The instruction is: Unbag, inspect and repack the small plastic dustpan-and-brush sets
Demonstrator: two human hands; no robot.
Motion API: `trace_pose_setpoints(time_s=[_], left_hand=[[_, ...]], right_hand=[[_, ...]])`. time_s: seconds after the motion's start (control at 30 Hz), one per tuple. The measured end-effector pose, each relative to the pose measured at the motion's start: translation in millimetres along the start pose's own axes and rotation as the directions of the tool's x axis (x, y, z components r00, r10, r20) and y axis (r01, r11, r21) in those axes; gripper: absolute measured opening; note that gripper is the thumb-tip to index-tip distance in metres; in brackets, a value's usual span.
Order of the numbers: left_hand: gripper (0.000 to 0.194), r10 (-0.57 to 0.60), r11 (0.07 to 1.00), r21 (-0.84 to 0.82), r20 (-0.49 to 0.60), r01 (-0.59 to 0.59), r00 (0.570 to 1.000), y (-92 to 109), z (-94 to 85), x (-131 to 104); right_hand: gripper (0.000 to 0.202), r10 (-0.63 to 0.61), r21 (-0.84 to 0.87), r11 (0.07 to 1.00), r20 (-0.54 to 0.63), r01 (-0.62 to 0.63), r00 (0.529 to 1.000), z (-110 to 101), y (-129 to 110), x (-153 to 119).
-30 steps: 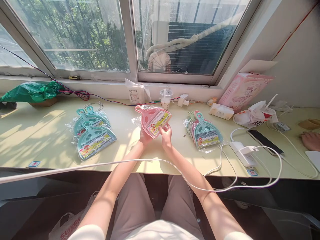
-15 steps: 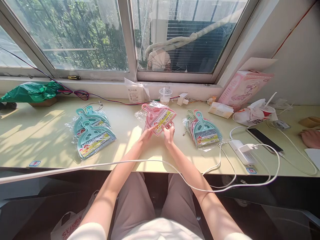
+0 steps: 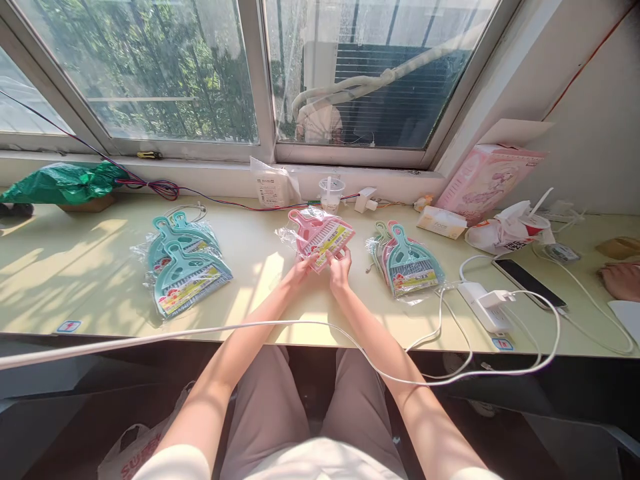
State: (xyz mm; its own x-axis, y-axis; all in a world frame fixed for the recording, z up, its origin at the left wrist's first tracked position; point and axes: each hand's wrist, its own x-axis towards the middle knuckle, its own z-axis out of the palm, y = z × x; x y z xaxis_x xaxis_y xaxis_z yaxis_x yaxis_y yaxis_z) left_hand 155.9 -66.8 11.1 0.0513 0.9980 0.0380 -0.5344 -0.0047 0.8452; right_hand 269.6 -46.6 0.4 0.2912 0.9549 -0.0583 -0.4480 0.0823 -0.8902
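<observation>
A pink dustpan and brush set (image 3: pixel 324 233) in a clear plastic wrapper lies tilted between my two hands, its yellow label facing up. My left hand (image 3: pixel 303 268) grips its lower left corner. With thumb and fingers, my right hand (image 3: pixel 339 265) holds the lower right edge. To the left, teal dustpan sets (image 3: pixel 187 277) in clear wrappers lie overlapping on the table. On the right is another pile, with a teal dustpan set (image 3: pixel 411 263) on top and pink and green ones partly hidden beneath it.
A white cable (image 3: pixel 200 329) crosses in front of my forearms to a power strip (image 3: pixel 483 307). Near it lies a phone (image 3: pixel 529 283). A plastic cup (image 3: pixel 331 195), a tissue pack (image 3: pixel 441 222) and a pink box (image 3: pixel 493 177) stand toward the window. Another person's hand (image 3: pixel 620 280) rests at far right.
Both hands and the pink dustpan set have shifted very slightly right, and the set's tilt has changed a little. The piles on either side stay put.
</observation>
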Motion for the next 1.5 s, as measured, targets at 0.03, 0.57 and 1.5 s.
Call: trace_pose_setpoints(time_s=[0.03, 0.57, 1.5], left_hand=[[0.035, -0.030, 0.999, 0.015, 0.001, 0.030, 1.000, -3.0, -0.5, -1.0], [0.044, -0.083, 0.984, -0.151, 0.106, 0.098, 0.991, 0.1, 1.0, -1.4], [0.032, -0.216, 0.919, 0.311, -0.119, 0.243, 0.969, -1.8, -13.0, 3.3]], right_hand=[[0.052, -0.002, -0.018, 1.000, -0.002, 0.002, 1.000, -1.1, 1.7, 0.5], [0.052, -0.019, 0.082, 0.997, 0.070, 0.013, 0.997, -1.9, -3.3, 3.4], [0.055, 0.051, -0.004, 0.999, 0.040, -0.051, 0.998, -10.6, 18.3, 20.1]])
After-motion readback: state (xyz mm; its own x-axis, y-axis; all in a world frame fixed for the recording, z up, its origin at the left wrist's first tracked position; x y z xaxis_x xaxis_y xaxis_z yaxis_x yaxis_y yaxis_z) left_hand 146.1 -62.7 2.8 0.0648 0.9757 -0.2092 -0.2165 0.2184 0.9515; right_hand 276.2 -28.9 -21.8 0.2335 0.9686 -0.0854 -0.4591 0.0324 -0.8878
